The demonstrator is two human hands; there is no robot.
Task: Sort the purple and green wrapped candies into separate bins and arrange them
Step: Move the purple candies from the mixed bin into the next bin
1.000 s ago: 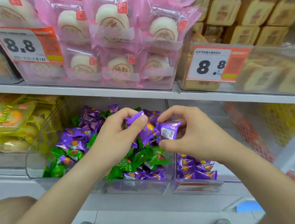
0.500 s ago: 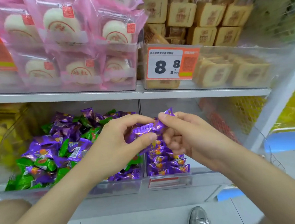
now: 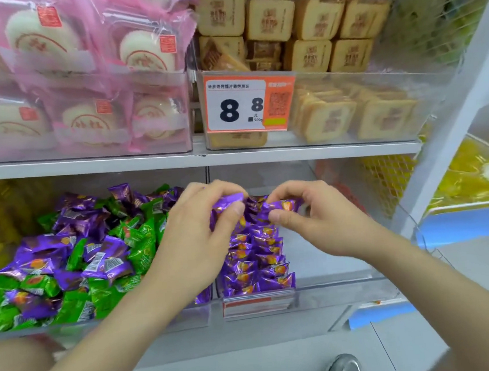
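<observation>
Your purple candies [image 3: 255, 260] carry an orange spot, and the green candies [image 3: 143, 252] too. Pink packs [image 3: 83, 81] show white cakes [image 3: 145, 52] with red stamps, tan cakes [image 3: 312, 19] bear brown stamps, and the tag [image 3: 240, 106] is white and orange.

Glossy foil candies [image 3: 103, 263] lie in clear smooth plastic bins [image 3: 333, 289]

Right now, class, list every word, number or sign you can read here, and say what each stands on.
"8 8": price tag on the clear bin of tan cakes.
Small print on that tag: too blurred.
Red labels on the pink packs: unreadable.
Candy wrappers and the lower shelf tag: too blurred.
</observation>
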